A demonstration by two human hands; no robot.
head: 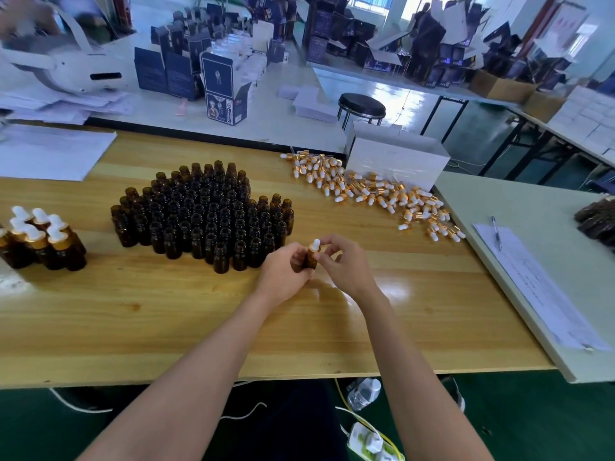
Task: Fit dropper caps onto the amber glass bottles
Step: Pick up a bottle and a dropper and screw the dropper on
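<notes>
My left hand (283, 272) grips an amber glass bottle (311, 259) upright just above the wooden table (166, 311). My right hand (342, 264) pinches the dropper cap (315, 245), white bulb with a gold collar, which sits on that bottle's neck. A dense cluster of open amber bottles (203, 214) stands to the left and behind my hands. Loose dropper caps (372, 191) lie heaped at the back right. Several capped bottles (40, 241) stand at the far left.
A white box (396, 158) stands behind the heap of caps. Paper sheets with a pen (496, 232) lie on the pale board to the right. White paper (50, 151) covers the back left corner. Dark cartons and a stool (361, 108) fill the tables beyond.
</notes>
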